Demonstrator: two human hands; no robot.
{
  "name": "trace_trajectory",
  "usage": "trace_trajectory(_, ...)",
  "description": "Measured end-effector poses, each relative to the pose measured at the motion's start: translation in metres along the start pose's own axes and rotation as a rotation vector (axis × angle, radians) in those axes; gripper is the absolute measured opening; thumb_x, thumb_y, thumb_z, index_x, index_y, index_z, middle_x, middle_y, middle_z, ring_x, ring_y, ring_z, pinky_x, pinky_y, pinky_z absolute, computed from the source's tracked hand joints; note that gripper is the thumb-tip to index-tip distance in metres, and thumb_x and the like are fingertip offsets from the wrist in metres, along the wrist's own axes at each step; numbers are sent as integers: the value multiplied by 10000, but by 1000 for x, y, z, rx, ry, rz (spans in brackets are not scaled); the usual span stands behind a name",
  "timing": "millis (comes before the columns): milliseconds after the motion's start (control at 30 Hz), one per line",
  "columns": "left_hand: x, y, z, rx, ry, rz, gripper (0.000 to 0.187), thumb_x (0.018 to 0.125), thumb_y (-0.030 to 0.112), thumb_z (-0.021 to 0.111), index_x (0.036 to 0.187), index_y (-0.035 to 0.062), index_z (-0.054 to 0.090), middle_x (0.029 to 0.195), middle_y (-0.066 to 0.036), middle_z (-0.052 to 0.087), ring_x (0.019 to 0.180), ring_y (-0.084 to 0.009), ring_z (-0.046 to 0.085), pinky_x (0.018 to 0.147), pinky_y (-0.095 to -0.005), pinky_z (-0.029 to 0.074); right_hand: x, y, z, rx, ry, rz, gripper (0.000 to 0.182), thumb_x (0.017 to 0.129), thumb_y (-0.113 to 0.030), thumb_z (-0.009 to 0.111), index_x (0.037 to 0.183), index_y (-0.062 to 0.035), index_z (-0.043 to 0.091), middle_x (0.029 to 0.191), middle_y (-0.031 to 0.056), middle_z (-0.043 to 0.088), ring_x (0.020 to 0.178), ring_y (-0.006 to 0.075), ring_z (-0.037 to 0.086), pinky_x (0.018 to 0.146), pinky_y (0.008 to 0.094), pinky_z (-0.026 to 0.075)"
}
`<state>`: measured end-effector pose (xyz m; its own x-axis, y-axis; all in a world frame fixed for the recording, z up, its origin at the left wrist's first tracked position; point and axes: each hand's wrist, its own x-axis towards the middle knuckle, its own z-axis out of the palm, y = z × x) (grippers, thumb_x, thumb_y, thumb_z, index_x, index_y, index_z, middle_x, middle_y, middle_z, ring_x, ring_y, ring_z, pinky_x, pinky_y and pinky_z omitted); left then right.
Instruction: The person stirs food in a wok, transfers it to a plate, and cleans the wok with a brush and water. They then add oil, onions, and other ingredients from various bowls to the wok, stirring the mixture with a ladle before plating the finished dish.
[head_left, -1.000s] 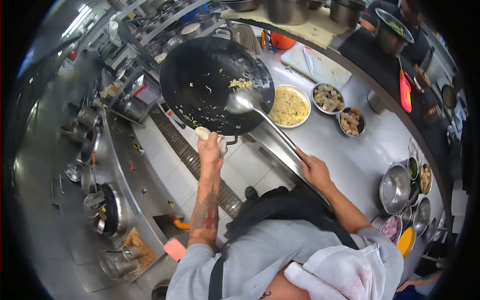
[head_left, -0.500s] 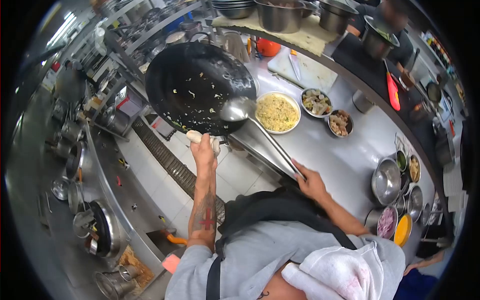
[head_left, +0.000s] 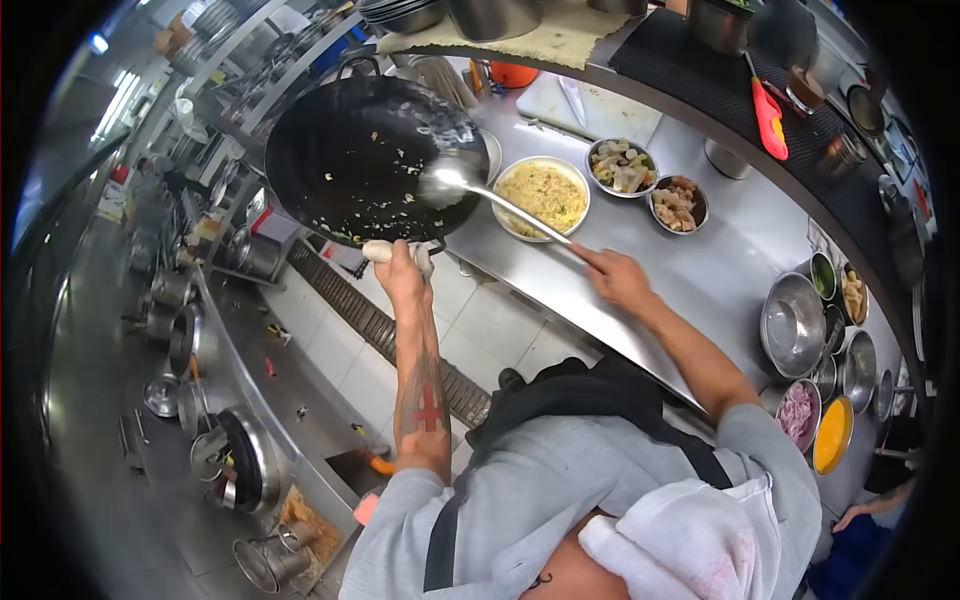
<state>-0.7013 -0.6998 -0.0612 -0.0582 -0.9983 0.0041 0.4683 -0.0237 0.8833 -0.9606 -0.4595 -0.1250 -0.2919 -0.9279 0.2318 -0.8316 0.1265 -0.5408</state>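
Observation:
My left hand [head_left: 403,272] is closed on the near handle of a black wok [head_left: 345,165], with a folded pale cloth [head_left: 378,251] in the grip. The wok is tilted, and bits of rice and egg cling to its inside. In my right hand [head_left: 617,280] is the wooden end of a long metal ladle [head_left: 520,212]. The ladle's head lies at the wok's right inner side, its contents not clear. Under the ladle's handle, a white bowl of fried rice [head_left: 540,190] stands on the steel counter [head_left: 590,260].
Bowls of cut food [head_left: 622,166] and meat pieces [head_left: 678,205] stand right of the rice. A knife [head_left: 572,98] lies on a white cutting board [head_left: 610,110]. Steel bowls [head_left: 793,325], chopped onion [head_left: 797,412] and yellow liquid [head_left: 832,436] are at right. Another person's hand [head_left: 858,514] shows lower right.
The ladle's head has moved left from the wok's rim, deeper into the wok, and its handle lies flatter. My right hand has moved forward over the counter. The view has shifted.

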Motion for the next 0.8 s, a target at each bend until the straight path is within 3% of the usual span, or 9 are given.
trace_trajectory(267, -3, -26, 15, 146, 189, -4, 21, 874, 54, 544, 888, 41, 534, 712, -32, 567, 501, -131, 555, 395, -280, 456, -75, 74, -91, -84, 63, 26, 512, 919, -135, 573, 1403, -293, 524, 764, 160, 607, 645, 331, 596, 634, 446, 498)
trace_trajectory(367, -22, -15, -16, 85, 263, -248, 150, 933, 191, 542, 922, 42, 566, 782, -70, 601, 572, -164, 576, 410, -256, 417, -65, 44, -87, 242, -30, 98, 516, 919, -142, 588, 1413, -271, 514, 917, 187, 672, 716, 318, 636, 674, 406, 516)
trace_trajectory(433, -44, 3, -71, -217, -161, -506, 239, 970, 261, 492, 984, 31, 556, 793, -94, 594, 556, -163, 529, 426, -242, 378, -44, 1, -93, 441, -177, 104, 506, 927, -174, 611, 1419, -226, 505, 1053, 195, 694, 757, 298, 666, 711, 367, 540)
trace_trajectory(500, -84, 23, -102, -530, -74, -593, 296, 987, 303, 471, 997, 15, 539, 760, -87, 553, 535, -147, 473, 434, -258, 369, -32, -21, -73, 652, -255, -44, 521, 948, -188, 609, 1444, -146, 458, 1100, 181, 702, 696, 260, 658, 731, 358, 552)
trace_trajectory(567, -151, 63, -105, -709, 129, -746, 307, 981, 304, 479, 979, 1, 525, 747, -75, 506, 516, -134, 429, 428, -271, 352, -30, -47, -43, 1084, -485, -106, 546, 975, -173, 577, 1473, -83, 373, 925, 130, 699, 548, 181, 588, 592, 347, 552)
trace_trajectory(633, -219, 82, -113, -806, 284, -756, 301, 948, 255, 503, 997, -39, 458, 796, -63, 466, 538, -105, 408, 440, -243, 323, -23, -78, -42, 1310, -974, 98, 547, 988, -147, 547, 1478, -67, 318, 732, 47, 579, 456, 103, 490, 443, 291, 484)
trace_trajectory(667, -250, 86, -131, -863, 341, -745, 284, 943, 248, 496, 988, -30, 460, 791, -60, 461, 539, -105, 406, 437, -244, 322, -22, -95, -35, 1383, -1049, 75, 528, 988, -148, 546, 1462, -67, 328, 684, 18, 516, 435, 84, 459, 405, 263, 447)
trace_trajectory(733, -309, 88, -162, -956, 424, -686, 266, 938, 241, 489, 978, -21, 463, 785, -57, 457, 541, -106, 404, 434, -246, 322, -15, -133, -21, 1429, -1188, 37, 510, 989, -149, 545, 1447, -67, 337, 637, -10, 453, 414, 65, 428, 366, 236, 411)
trace_trajectory(800, -365, 87, -181, -774, 445, -474, 268, 965, 262, 481, 966, -6, 493, 767, -58, 460, 542, -110, 407, 434, -246, 327, -8, -179, -7, 1479, -1390, -90, 479, 985, -164, 568, 1414, -74, 375, 645, -8, 477, 421, 69, 442, 372, 237, 426)
